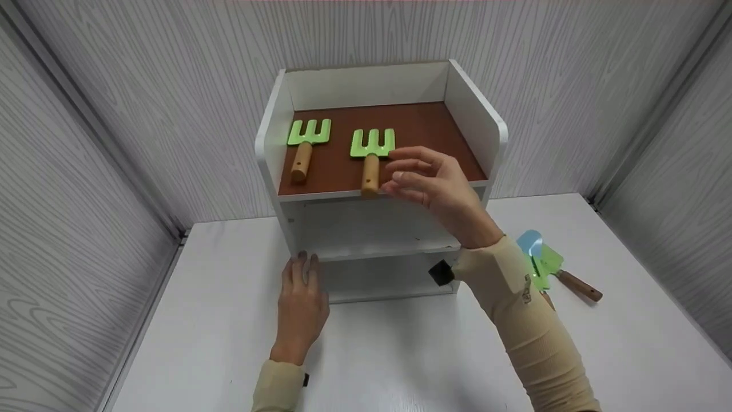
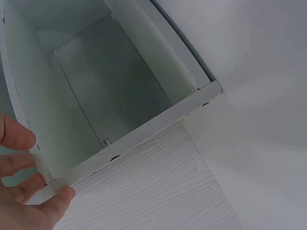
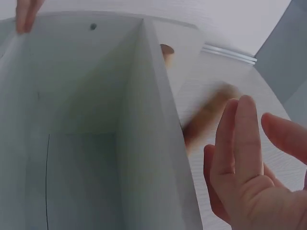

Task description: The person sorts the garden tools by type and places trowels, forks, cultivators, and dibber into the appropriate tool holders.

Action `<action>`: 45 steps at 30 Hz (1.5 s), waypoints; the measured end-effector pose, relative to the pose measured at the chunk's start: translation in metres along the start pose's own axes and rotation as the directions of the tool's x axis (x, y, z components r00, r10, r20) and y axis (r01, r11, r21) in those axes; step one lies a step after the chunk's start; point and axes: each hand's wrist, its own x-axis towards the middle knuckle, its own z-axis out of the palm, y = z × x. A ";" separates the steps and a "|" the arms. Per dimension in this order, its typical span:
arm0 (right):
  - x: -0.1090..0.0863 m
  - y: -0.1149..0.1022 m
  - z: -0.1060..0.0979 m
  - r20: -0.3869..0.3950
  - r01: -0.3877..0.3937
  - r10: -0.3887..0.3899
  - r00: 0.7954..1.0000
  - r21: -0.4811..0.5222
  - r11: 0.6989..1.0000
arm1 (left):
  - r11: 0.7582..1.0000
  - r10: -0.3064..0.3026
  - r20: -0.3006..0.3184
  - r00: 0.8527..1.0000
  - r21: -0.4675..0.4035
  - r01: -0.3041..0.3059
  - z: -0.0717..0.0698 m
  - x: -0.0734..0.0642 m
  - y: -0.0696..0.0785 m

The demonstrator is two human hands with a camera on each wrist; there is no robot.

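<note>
Two small garden forks with green heads and wooden handles lie on the brown top of a white shelf unit (image 1: 372, 254). The left fork (image 1: 309, 132) is near the side wall. The right fork (image 1: 372, 150) lies mid-shelf, its handle end over the front edge; its handle (image 3: 208, 112) is blurred in the right wrist view. Just right of that handle, my right hand (image 1: 437, 186) has its fingers loosely bent, with nothing seen held between them. My left hand (image 1: 302, 306) rests its fingertips on the unit's lower left front edge; its fingers (image 2: 57, 203) straddle the side panel.
On the white table (image 1: 229, 320), right of the unit, lie more hand tools: a blue blade (image 1: 530, 241), a green one (image 1: 552, 257) and a wooden handle (image 1: 580, 286), partly behind my right sleeve. Grey wood-patterned walls (image 1: 103, 189) stand around the table.
</note>
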 end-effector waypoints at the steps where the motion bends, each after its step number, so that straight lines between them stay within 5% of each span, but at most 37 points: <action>1: 0.001 0.000 0.001 -0.001 0.013 -0.013 1.000 0.012 1.000 | 1.000 -0.001 0.000 1.000 -0.002 0.001 0.000 0.000 0.000; 4: 0.001 0.001 0.006 -0.002 0.069 -0.069 0.998 -0.025 0.997 | 1.000 -0.001 -0.003 1.000 -0.008 0.001 0.000 0.001 0.000; 7: 0.001 0.006 0.012 0.003 0.187 -0.191 0.982 -0.213 0.959 | 1.000 0.002 -0.015 1.000 -0.011 -0.002 0.001 0.001 0.000; 9: 0.001 0.010 0.015 0.012 0.281 -0.300 0.954 -0.389 0.877 | 1.000 0.006 -0.022 1.000 -0.009 -0.006 0.001 0.001 0.000; 11: 0.002 0.014 0.019 0.035 0.346 -0.391 0.920 -0.546 0.763 | 1.000 0.009 -0.027 1.000 -0.009 -0.009 0.001 0.001 0.000; 14: 0.005 0.020 0.023 0.092 0.374 -0.445 0.891 -0.705 0.602 | 1.000 0.009 -0.028 1.000 -0.015 -0.010 0.001 0.000 0.000; 17: 0.008 0.025 0.024 0.143 0.369 -0.433 0.890 -0.785 0.498 | 1.000 0.006 -0.026 1.000 -0.019 -0.007 0.002 0.000 -0.001; 19: 0.011 0.028 0.024 0.154 0.359 -0.426 0.892 -0.813 0.458 | 1.000 0.005 -0.022 1.000 -0.020 -0.005 0.002 -0.001 0.000; 25: 0.017 0.028 0.019 0.105 0.306 -0.421 0.901 -0.842 0.445 | 1.000 -0.003 -0.008 1.000 -0.021 0.002 0.001 -0.001 0.000; 31: 0.023 0.028 0.014 0.088 0.279 -0.434 0.897 -0.873 0.400 | 1.000 0.006 -0.004 1.000 -0.021 -0.006 -0.001 0.000 0.000; 36: 0.023 0.029 0.014 0.076 0.264 -0.428 0.901 -0.878 0.399 | 1.000 0.006 -0.010 1.000 -0.024 -0.007 0.000 0.000 0.000; 39: 0.022 0.029 0.012 0.074 0.275 -0.439 0.895 -0.868 0.414 | 1.000 0.011 -0.019 1.000 -0.026 -0.012 0.001 0.000 -0.001; 45: 0.018 0.030 0.002 0.058 0.337 -0.493 0.868 -0.799 0.498 | 0.999 0.009 -0.029 1.000 -0.033 -0.010 0.002 -0.001 -0.002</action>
